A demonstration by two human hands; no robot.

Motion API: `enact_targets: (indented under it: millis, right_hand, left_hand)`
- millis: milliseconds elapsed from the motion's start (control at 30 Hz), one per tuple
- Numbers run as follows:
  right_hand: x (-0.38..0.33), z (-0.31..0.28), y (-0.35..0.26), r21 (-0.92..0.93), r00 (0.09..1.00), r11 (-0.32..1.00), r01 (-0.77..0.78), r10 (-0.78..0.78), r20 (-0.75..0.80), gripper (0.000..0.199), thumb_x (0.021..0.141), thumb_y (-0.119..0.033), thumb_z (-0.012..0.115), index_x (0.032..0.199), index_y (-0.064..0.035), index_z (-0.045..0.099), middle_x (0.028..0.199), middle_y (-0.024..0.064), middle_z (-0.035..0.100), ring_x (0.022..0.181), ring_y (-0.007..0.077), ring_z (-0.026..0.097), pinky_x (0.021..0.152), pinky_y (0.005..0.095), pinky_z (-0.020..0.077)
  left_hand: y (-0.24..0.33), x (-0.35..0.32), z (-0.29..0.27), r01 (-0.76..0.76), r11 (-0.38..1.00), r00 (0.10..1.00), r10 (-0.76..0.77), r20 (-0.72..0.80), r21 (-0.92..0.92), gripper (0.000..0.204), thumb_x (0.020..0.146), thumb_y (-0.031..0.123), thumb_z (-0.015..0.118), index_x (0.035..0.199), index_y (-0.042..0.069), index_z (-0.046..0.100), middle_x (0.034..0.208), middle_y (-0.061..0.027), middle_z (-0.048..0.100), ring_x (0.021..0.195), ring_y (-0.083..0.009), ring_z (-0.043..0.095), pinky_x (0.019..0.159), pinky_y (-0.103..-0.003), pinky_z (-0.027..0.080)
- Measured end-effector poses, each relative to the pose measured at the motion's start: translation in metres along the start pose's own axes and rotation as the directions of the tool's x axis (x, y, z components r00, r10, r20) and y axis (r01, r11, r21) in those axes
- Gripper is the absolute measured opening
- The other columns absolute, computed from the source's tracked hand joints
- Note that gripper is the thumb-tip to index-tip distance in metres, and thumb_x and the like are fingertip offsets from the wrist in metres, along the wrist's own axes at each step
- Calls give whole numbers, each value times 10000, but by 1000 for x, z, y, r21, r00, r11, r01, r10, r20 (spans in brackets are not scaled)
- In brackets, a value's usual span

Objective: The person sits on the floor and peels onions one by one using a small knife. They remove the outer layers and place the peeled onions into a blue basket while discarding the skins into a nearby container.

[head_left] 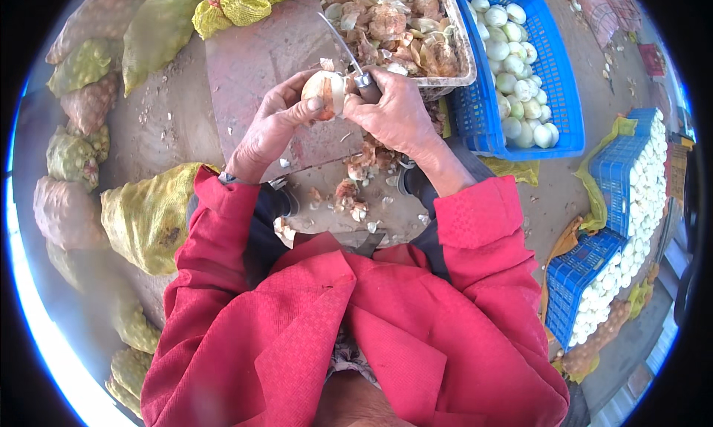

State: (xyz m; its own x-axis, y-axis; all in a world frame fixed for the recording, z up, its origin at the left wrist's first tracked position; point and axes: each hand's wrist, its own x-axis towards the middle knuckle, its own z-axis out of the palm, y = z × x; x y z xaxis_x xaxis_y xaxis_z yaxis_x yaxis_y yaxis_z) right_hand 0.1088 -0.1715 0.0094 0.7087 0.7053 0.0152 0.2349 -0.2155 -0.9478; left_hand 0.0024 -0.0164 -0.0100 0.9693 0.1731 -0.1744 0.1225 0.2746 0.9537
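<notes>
A partly peeled onion, brown skin on one side and pale flesh on the other, is gripped by my left hand with the thumb across its front. In my right hand is a knife with a dark handle; its thin blade points up and to the left. My right thumb is against the onion's pale side, where a strip of skin seems to lift. Both hands are above a reddish board. Just beyond them stands a pale-rimmed crate heaped with onion skins.
A blue crate of peeled onions stands to the right. More blue crates with white onions are farther right. Full mesh sacks line the left. Skin scraps lie on the floor between my feet.
</notes>
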Motion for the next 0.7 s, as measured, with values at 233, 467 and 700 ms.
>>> enact_targets:
  millis: [233,467,700]
  right_hand:
    - [3,3,11,223,989,966,-132,142,-30,206,680,-179,626,728,14,570,601,80,581,548,117,525,543,285,434]
    - [4,3,15,233,987,961,-150,161,-26,183,685,-178,627,727,-8,572,580,43,559,519,105,520,510,279,432]
    - [3,-15,11,60,986,990,-130,135,-93,186,708,-175,627,787,-16,571,566,25,550,482,111,505,479,277,423]
  left_hand:
    - [-2,7,5,130,916,990,-102,93,-379,690,767,350,632,1271,-7,325,1117,-50,501,966,-134,484,847,-258,375]
    - [-7,4,16,-22,996,989,8,-149,-90,534,813,318,588,1211,21,391,1042,-42,526,944,-133,491,812,-283,402]
    - [-5,3,-2,26,908,975,71,213,-419,503,862,340,483,1247,38,368,1138,-89,511,960,-169,519,760,-322,434]
